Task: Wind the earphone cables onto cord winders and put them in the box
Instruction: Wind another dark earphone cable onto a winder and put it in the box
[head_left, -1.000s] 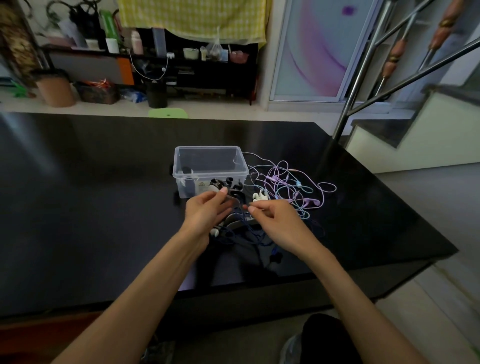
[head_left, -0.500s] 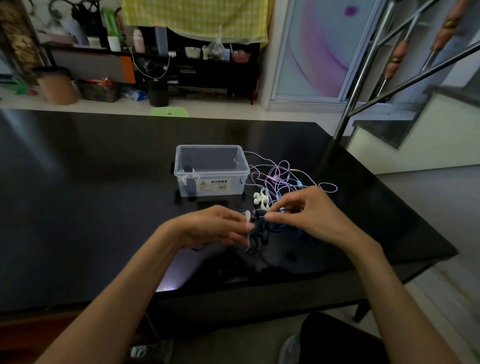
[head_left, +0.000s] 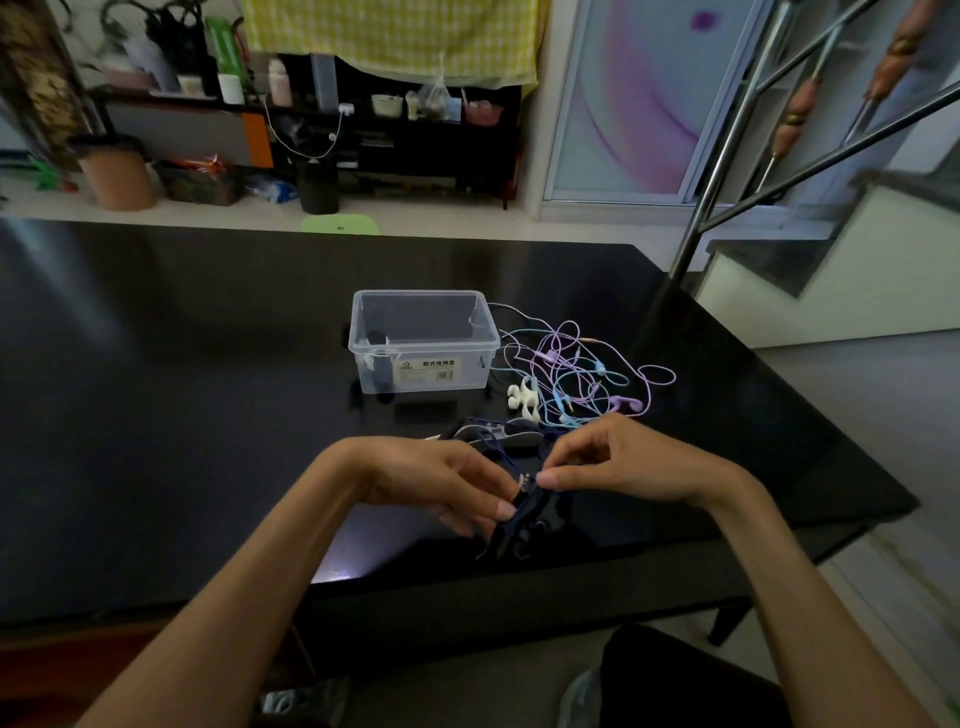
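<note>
My left hand (head_left: 441, 480) and my right hand (head_left: 618, 465) meet above the near part of the black table (head_left: 182, 405). Between their fingertips they pinch a dark blue earphone cable (head_left: 519, 519), bunched and hanging down; whether a winder sits inside the bunch I cannot tell. Behind the hands stands a clear plastic box (head_left: 423, 340) with a dark wound item in its left end. To its right lies a tangle of pink, purple and teal earphone cables (head_left: 576, 371). A white cord winder (head_left: 522, 399) lies beside that tangle.
A grey and dark object (head_left: 498, 435) lies on the table just behind my hands. The table's right edge runs close to a metal stair railing (head_left: 727, 171). A cluttered shelf (head_left: 363, 119) stands beyond the far edge.
Both hands have drawn back from the box towards the near edge, carrying the dark blue cable. The bunch now hangs lower between my fingertips.
</note>
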